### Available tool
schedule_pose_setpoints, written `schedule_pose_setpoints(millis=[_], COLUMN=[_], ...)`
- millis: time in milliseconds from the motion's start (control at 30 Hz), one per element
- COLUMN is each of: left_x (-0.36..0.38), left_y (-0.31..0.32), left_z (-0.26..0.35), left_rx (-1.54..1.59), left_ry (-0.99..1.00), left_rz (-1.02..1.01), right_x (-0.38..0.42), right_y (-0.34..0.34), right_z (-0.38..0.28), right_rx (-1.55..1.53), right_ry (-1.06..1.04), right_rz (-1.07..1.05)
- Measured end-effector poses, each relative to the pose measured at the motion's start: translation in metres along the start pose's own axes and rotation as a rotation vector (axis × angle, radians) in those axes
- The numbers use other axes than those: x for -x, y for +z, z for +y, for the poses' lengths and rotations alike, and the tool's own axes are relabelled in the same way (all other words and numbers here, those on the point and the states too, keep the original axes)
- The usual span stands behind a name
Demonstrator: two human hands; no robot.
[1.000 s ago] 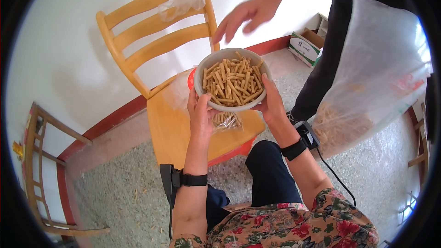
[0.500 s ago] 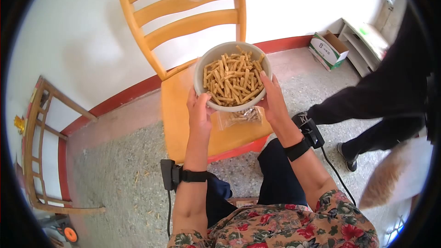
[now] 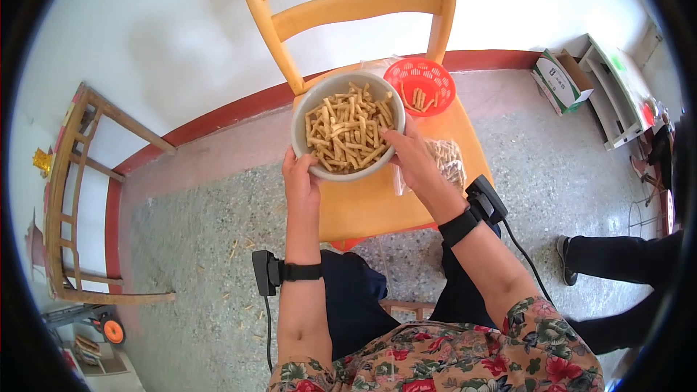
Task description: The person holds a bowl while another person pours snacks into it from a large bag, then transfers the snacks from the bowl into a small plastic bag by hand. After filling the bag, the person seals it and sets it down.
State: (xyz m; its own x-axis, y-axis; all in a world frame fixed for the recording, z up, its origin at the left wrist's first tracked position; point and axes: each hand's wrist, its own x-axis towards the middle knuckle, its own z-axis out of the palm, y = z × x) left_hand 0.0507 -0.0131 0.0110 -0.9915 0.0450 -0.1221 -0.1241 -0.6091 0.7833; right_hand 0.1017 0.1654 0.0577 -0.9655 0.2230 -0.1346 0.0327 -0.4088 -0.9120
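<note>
Both my hands hold a round grey bowl (image 3: 298, 129) heaped with short tan stick-shaped snacks (image 3: 348, 129). My left hand (image 3: 300, 174) grips the lower left of the rim, thumb on top. My right hand (image 3: 412, 156) grips the right side, with its thumb over the edge; the fingers beneath are hidden. The bowl is over the seat of a wooden chair (image 3: 363, 210). Behind it to the right is a red perforated plastic basket (image 3: 417, 67) with several sticks inside. A clear plastic bag of sticks (image 3: 446, 160) lies on the seat, partly behind my right hand and wrist.
A wooden frame (image 3: 62, 225) leans by the left wall. Crumbs lie on the speckled floor (image 3: 203, 247). At the right are a white-and-green carton (image 3: 559, 87), a low shelf unit (image 3: 613, 101) and another person's dark-trousered leg (image 3: 617, 258). Clear plastic hangs on the chair back.
The view has shifted, and the bowl has moved to the left over the seat, uncovering the red basket and more of the bag. The other person's legs have moved toward the lower right.
</note>
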Motion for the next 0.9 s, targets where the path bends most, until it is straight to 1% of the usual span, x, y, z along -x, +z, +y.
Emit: schedule_pose_setpoints(millis=[33, 67, 167, 200, 233, 267, 367, 467, 500, 567, 633, 667, 733, 800, 833, 867, 900], left_x=[0.003, 0.004, -0.013, -0.014, -0.013, -0.012, -0.021, -0.024, -0.025, -0.026, -0.028, -0.029, -0.030, -0.030, -0.026, -0.023, -0.020], left_y=[0.003, 0.005, -0.018, -0.017, -0.015, -0.015, -0.031, -0.029, -0.028, -0.026, -0.030, -0.032, -0.036, -0.035, -0.036, -0.036, -0.035], left_z=[0.005, 0.007, -0.002, -0.001, -0.002, -0.004, -0.009, -0.011, -0.013, -0.014, -0.018, -0.020, -0.023, -0.020, -0.017, -0.013, -0.011], left_rx=[-0.049, -0.097, -0.131, -0.131, -0.096, -0.064, -0.151, -0.235, -0.237, -0.293, -0.306, -0.316, -0.299, -0.277, -0.355, -0.434, -0.436], left_ry=[-0.004, -0.009, -0.033, -0.032, -0.039, -0.051, -0.090, -0.084, -0.089, -0.041, -0.032, -0.025, -0.044, -0.053, -0.041, -0.027, -0.026], left_rz=[0.022, 0.046, 0.046, 0.041, 0.092, 0.147, 0.140, 0.194, 0.193, 0.237, 0.238, 0.236, 0.216, 0.188, 0.174, 0.162, 0.156], right_x=[-0.007, -0.014, -0.024, -0.028, -0.033, -0.036, -0.040, -0.042, -0.043, -0.041, -0.025, -0.020, -0.004, 0.014, 0.020, 0.026, 0.033], right_y=[-0.001, -0.001, -0.001, 0.000, -0.001, -0.002, -0.003, -0.007, -0.009, -0.012, -0.003, -0.004, -0.011, -0.012, -0.013, -0.020, -0.033], right_z=[0.005, 0.012, 0.031, 0.031, 0.030, 0.034, 0.046, 0.046, 0.046, 0.047, 0.028, 0.026, 0.020, 0.006, 0.001, -0.002, -0.007], right_rx=[-0.001, 0.000, 0.018, 0.057, 0.096, 0.097, 0.025, 0.002, -0.018, -0.039, -0.041, -0.043, 0.009, 0.057, 0.102, 0.099, 0.056], right_ry=[0.057, 0.061, 0.015, 0.089, 0.164, 0.166, 0.171, 0.183, 0.199, 0.219, 0.175, 0.177, 0.089, 0.082, 0.080, 0.074, 0.013], right_rz=[0.022, 0.021, -0.031, -0.026, -0.018, -0.011, 0.013, 0.040, 0.018, -0.002, 0.082, 0.088, -0.017, 0.039, 0.077, 0.083, 0.018])
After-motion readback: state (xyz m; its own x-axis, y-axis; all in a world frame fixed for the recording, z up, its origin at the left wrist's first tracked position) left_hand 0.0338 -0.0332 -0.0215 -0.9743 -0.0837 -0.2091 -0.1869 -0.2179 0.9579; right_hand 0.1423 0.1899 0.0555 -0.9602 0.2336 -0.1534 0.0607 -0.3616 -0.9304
